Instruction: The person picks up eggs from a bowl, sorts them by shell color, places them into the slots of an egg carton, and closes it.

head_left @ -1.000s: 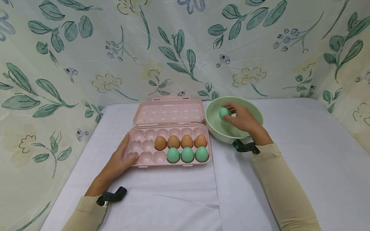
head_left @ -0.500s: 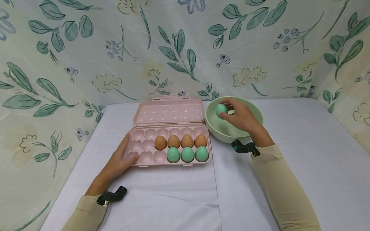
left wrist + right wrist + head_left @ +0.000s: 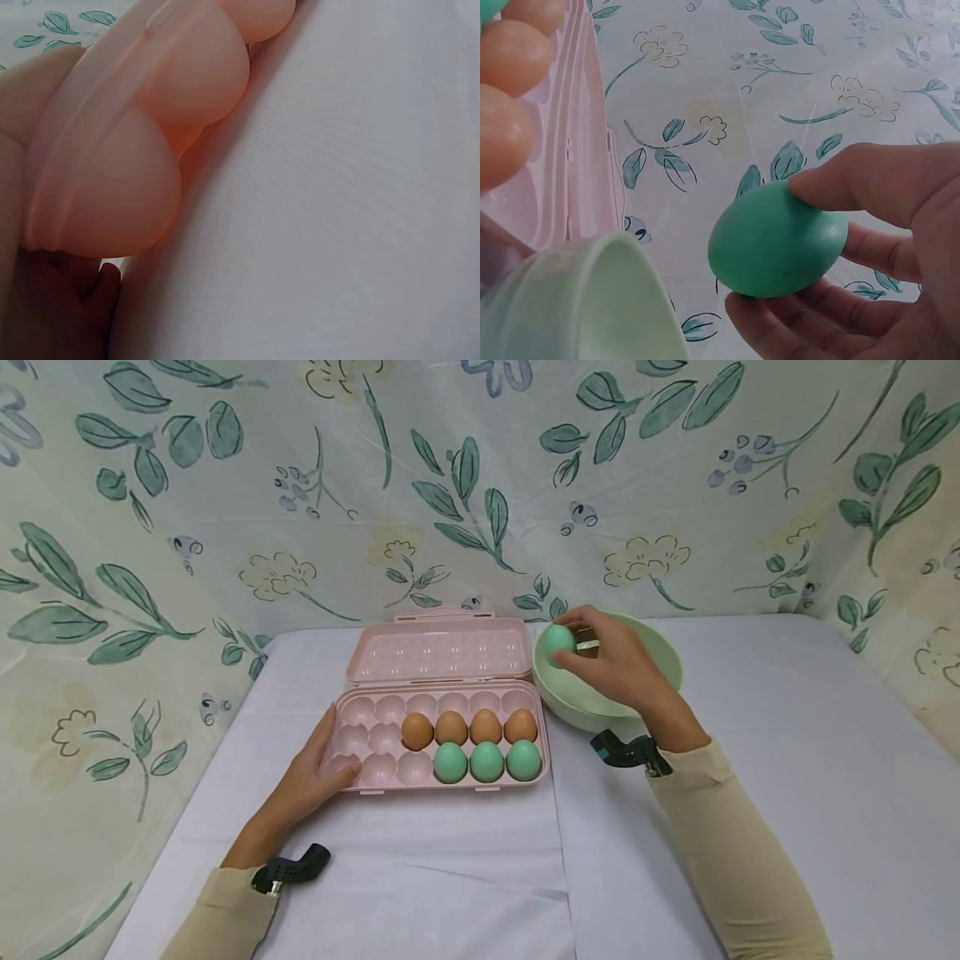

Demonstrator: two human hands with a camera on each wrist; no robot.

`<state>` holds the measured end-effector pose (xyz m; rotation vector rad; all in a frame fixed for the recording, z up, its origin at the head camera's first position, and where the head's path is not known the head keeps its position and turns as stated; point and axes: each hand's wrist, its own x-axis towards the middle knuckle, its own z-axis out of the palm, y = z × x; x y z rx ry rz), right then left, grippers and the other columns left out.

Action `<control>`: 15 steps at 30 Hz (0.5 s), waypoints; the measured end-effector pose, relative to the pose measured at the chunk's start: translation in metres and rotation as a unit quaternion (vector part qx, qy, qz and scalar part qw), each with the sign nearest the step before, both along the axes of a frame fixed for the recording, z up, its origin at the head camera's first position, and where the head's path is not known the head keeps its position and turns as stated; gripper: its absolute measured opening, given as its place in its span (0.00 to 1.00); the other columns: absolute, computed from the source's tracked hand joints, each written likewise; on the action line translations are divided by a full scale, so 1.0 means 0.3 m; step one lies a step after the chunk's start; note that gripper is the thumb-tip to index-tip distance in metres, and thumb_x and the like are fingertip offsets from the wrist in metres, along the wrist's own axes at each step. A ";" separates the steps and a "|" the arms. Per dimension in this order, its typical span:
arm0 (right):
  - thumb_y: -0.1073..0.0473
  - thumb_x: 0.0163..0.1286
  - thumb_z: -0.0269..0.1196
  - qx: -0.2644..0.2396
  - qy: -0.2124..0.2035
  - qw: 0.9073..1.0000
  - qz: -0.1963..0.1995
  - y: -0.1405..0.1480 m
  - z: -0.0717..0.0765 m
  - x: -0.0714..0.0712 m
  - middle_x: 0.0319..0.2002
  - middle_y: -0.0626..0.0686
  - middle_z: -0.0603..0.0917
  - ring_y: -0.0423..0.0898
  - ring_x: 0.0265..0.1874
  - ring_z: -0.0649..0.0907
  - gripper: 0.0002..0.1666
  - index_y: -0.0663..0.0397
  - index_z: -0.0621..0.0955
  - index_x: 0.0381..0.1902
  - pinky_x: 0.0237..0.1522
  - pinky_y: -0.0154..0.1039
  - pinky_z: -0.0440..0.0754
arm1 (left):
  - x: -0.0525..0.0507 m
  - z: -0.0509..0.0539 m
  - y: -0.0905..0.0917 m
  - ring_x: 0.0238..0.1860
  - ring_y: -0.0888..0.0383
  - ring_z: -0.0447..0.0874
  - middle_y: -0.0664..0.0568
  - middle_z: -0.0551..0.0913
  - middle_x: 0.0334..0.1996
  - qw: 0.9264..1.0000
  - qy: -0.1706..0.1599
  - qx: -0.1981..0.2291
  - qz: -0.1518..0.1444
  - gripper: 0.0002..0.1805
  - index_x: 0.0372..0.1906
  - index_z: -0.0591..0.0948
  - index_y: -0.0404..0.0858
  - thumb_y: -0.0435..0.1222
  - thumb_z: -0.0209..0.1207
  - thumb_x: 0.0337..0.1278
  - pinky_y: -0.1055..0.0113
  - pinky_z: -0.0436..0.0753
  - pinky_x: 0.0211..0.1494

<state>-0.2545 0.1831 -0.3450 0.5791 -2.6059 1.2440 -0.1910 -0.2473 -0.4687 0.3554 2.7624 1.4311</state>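
Observation:
In the head view, my right hand (image 3: 626,664) holds a green egg (image 3: 558,645) between thumb and fingers over the left part of a light green bowl (image 3: 577,693). The right wrist view shows the same green egg (image 3: 776,240) with the thumb on top and fingers beneath. A pink egg carton (image 3: 386,737) lies with its lid (image 3: 442,652) folded back. My left hand (image 3: 300,781) grips the carton's left end, thumb over the front corner. Several brown eggs (image 3: 486,727) fill the right of the middle row. Green eggs (image 3: 487,762) occupy the front row's right side.
A white cloth (image 3: 465,860) covers the table. Behind it hangs a leaf-patterned curtain (image 3: 300,560). The bowl stands close against the carton's right side. Black wrist cameras (image 3: 296,866) sit on both wrists.
My right hand has moved left and slightly up with the green egg, from over the bowl's middle toward its left rim. The left hand and the carton have stayed still.

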 end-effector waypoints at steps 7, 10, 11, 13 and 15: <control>0.61 0.62 0.67 -0.006 0.005 1.000 0.020 -0.037 0.002 0.014 0.49 0.57 0.81 0.52 0.48 0.81 0.23 0.57 0.75 0.55 0.50 0.50 0.81 | -0.002 -0.001 0.003 0.76 0.48 0.40 0.55 0.42 0.78 1.000 0.002 -0.006 0.003 0.56 0.78 0.39 0.50 0.47 0.65 0.53 0.38 0.48 0.71; 0.62 0.62 0.66 -0.012 0.007 1.000 0.027 -0.050 0.000 0.020 0.49 0.57 0.81 0.52 0.47 0.81 0.23 0.57 0.75 0.54 0.49 0.49 0.82 | -0.003 -0.002 0.003 0.76 0.48 0.41 0.55 0.42 0.77 1.000 0.002 -0.009 0.005 0.56 0.78 0.39 0.50 0.47 0.65 0.53 0.38 0.49 0.71; 0.62 0.62 0.67 -0.016 0.007 0.999 0.030 -0.055 0.001 0.022 0.49 0.56 0.81 0.52 0.47 0.81 0.23 0.57 0.75 0.54 0.49 0.49 0.82 | -0.004 -0.004 0.003 0.76 0.48 0.41 0.55 0.42 0.77 1.000 0.002 -0.010 0.006 0.56 0.78 0.39 0.50 0.47 0.65 0.53 0.38 0.49 0.71; 0.62 0.61 0.67 -0.022 0.008 0.999 0.036 -0.065 0.002 0.027 0.48 0.55 0.81 0.50 0.47 0.82 0.23 0.57 0.75 0.53 0.48 0.48 0.82 | -0.003 -0.005 0.002 0.76 0.48 0.40 0.55 0.42 0.78 1.000 0.002 -0.012 0.006 0.56 0.78 0.39 0.50 0.47 0.65 0.53 0.38 0.49 0.71; 0.62 0.60 0.68 -0.028 0.006 0.999 0.042 -0.076 0.002 0.031 0.48 0.53 0.81 0.49 0.46 0.82 0.23 0.56 0.76 0.53 0.48 0.46 0.83 | -0.004 -0.006 0.001 0.76 0.47 0.40 0.54 0.42 0.78 1.000 0.002 -0.014 0.006 0.56 0.78 0.39 0.50 0.47 0.65 0.53 0.38 0.48 0.71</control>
